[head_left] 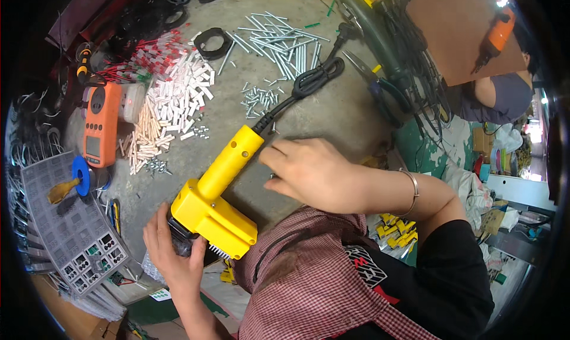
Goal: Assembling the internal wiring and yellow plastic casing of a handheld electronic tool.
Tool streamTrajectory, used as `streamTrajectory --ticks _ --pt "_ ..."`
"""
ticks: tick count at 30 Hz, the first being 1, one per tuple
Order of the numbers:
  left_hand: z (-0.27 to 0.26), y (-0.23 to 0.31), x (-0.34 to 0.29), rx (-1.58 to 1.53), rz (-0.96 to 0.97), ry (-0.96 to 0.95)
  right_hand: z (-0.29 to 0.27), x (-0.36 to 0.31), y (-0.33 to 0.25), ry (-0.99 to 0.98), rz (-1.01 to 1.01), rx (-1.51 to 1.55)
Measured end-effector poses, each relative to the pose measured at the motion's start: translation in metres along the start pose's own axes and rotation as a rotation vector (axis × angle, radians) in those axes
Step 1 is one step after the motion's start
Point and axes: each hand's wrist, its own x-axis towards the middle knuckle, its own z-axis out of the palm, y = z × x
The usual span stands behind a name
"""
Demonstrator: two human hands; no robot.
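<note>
Mottled grey tabletop (228,105) spans upper centre; lower left, the left hand (178,266) clasps a round-handled yellow plastic tool (217,191); mid-frame, the right hand (312,168) curls, pinching what I cannot tell.

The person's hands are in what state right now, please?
Left hand: holding the yellow tool.
Right hand: partly closed; whether it holds anything cannot be told.

Patchy green floor (438,152), grey worktop (350,117)
</note>
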Motion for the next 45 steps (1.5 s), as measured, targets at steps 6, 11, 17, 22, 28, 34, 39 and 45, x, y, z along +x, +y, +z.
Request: streamTrajectory --ticks 6,11,17,22,28,34,39,45 --pt "0.001 0.000 -0.001 -0.010 0.016 0.025 0.002 0.003 -0.010 -0.150 -0.058 -0.277" --pt "-0.004 0.002 -0.011 0.007 0.051 -0.021 -0.018 0.025 -0.003 0.311 -0.170 0.253" --pt "-0.005 0.003 -0.011 -0.009 0.065 -0.034 -0.016 0.040 0.005 0.206 -0.325 0.066" --pt "-0.001 0.006 -0.005 -0.037 0.098 -0.028 -0.015 0.035 0.017 0.254 -0.405 0.117" --pt "-0.003 0.002 -0.010 -0.011 0.078 -0.044 -0.030 0.057 0.011 -0.102 -0.372 0.155" --pt "-0.001 0.001 -0.010 0.000 0.072 -0.038 -0.047 0.069 0.017 -0.268 -0.439 0.191" --pt "0.000 0.002 -0.009 -0.002 0.093 -0.043 -0.047 0.069 0.017 -0.326 -0.373 0.138" --pt "-0.001 0.003 -0.010 0.018 0.095 -0.039 -0.049 0.074 0.014 -0.449 -0.204 0.178"
